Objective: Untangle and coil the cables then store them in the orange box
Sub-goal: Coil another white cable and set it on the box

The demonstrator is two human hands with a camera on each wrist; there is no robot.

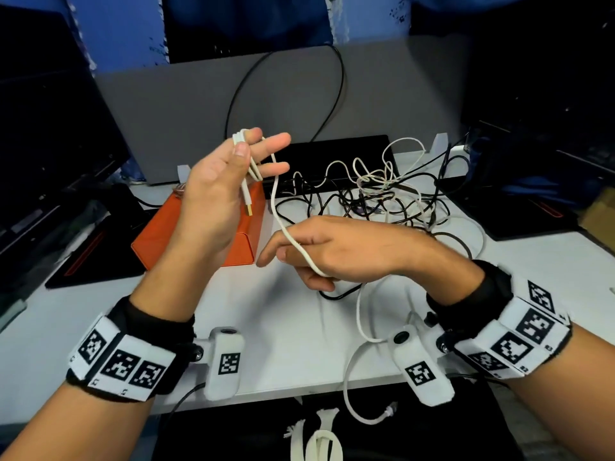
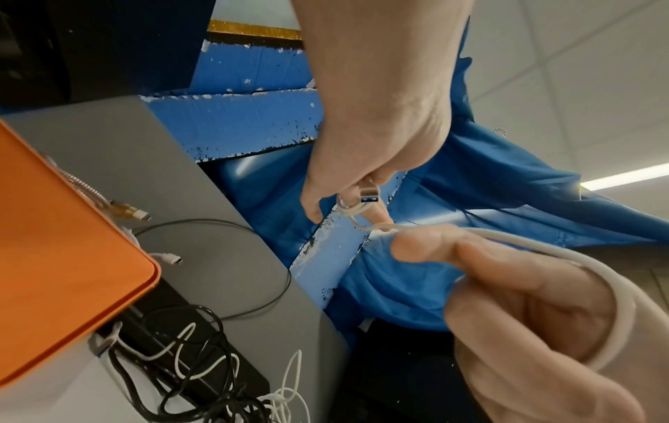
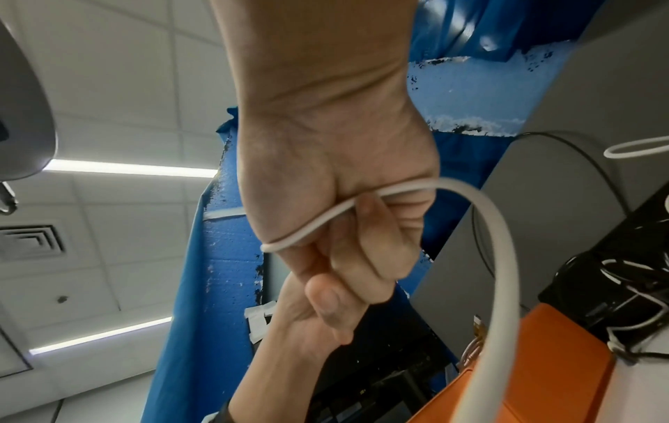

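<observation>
A white cable (image 1: 278, 207) runs between both hands above the table. My left hand (image 1: 246, 144) is raised, its thumb pinching a few small loops of that cable against the fingers. The USB plug (image 1: 248, 207) dangles below the palm and shows again in the left wrist view (image 2: 369, 197). My right hand (image 1: 299, 257) is lower, fingers curled round the same cable (image 3: 499, 257), which trails on over the table's front edge. The orange box (image 1: 166, 241) stands open behind my left hand. A tangle of black and white cables (image 1: 382, 194) lies to its right.
A gold braided cable (image 2: 108, 200) hangs over the orange box's rim. A black flat device (image 1: 332, 151) lies behind the tangle, with a grey partition (image 1: 183, 104) beyond it. Dark screens stand at the far left. The white cable's frayed end (image 1: 389, 410) hangs off the table edge.
</observation>
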